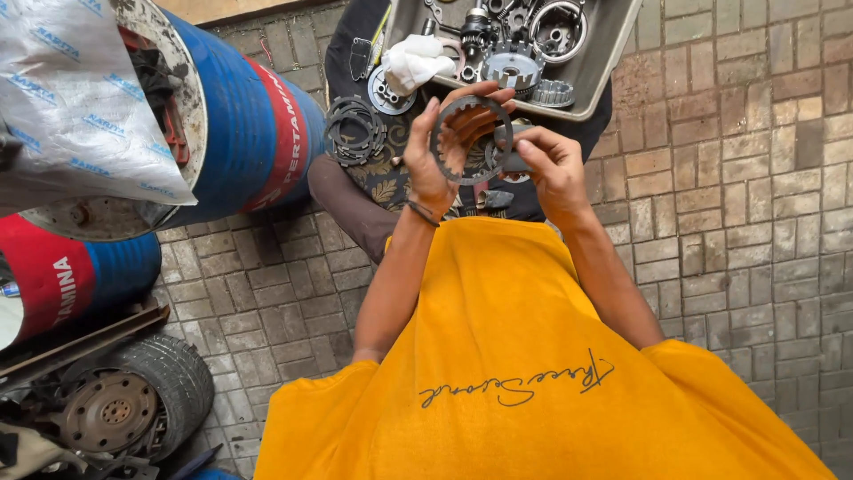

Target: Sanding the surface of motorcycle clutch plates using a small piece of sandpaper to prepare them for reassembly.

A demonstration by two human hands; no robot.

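Note:
My left hand (437, 164) holds up a dark toothed clutch ring (471, 140), with the fingers curled around its left rim. Beside it my right hand (553, 167) grips a small dark block (514, 158) whose end touches the ring's right edge. Both hands hover over a dark patterned cloth (378, 187) spread on the brick floor. A stack of similar rings (354, 131) lies on that cloth to the left of my hands. I wear a yellow shirt (524, 356).
A grey metal tray (613, 44) above my hands holds a clutch basket (511, 67), gears and a white rag (416, 60). Two blue and red drums (240, 124) stand at left, with a white sack (71, 98) on one. A small wheel (124, 400) lies at lower left.

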